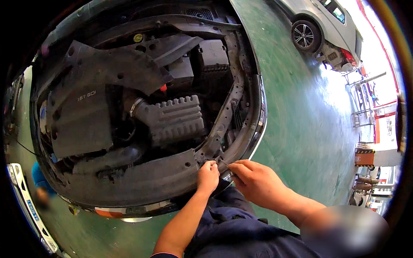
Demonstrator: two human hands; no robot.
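Black, dusty plastic all over this open-fronted car (259,99), and the action's at the near front corner. Right hand (258,182) has a slim dark stick-like tool (226,164) pinched between thumb and fingers, tip near where the long black plastic front panel (146,172) meets the dark curved side rail (222,124). Left hand (208,177) is just beside it, fingers bunched narrow at the same corner; can't tell from here if they're gripping anything small. What the tip touches is too tiny to make out.

My two cents: brace the left fingertips so nothing shifts, keep the tool lined up, and go with small, gentle pushes. Dusty plastic like that could crack if forced, I reckon, and keep those left fingers clear of a slipping tip.
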